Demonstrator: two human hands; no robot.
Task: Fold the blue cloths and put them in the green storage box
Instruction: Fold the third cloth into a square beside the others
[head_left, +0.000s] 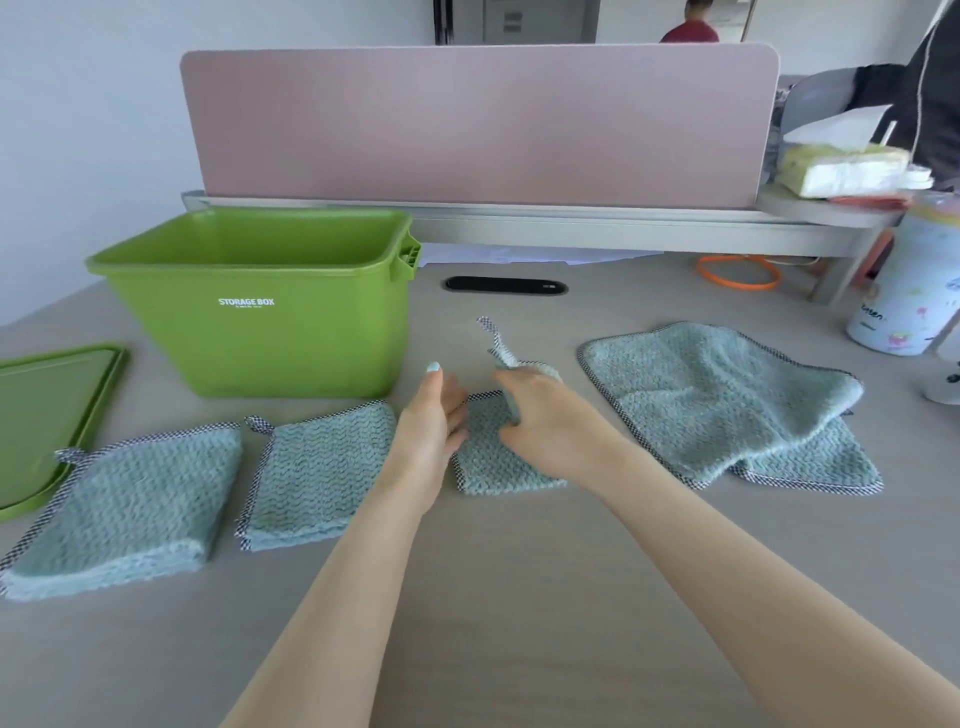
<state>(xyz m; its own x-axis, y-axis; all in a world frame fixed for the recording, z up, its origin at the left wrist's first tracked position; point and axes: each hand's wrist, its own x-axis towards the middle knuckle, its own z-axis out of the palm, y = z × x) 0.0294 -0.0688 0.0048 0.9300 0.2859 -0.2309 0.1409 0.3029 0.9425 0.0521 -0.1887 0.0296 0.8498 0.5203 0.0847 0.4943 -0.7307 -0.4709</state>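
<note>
Right hand (550, 415) fingers curl round third cloth's (493, 462) lifted edge; left hand (434, 415) flat, fingers straight beside it. Risk: fold springs open if released unpressed.

Storage box (260, 306): bright green, white lettering. Lid (47, 415), left edge of frame: matching green. Cloths (124, 499): pale blue-green, wavy texture, black-and-white checked trim. Divider panel (478, 124): dusty pink. Ring (737, 273), upper right: orange.
</note>
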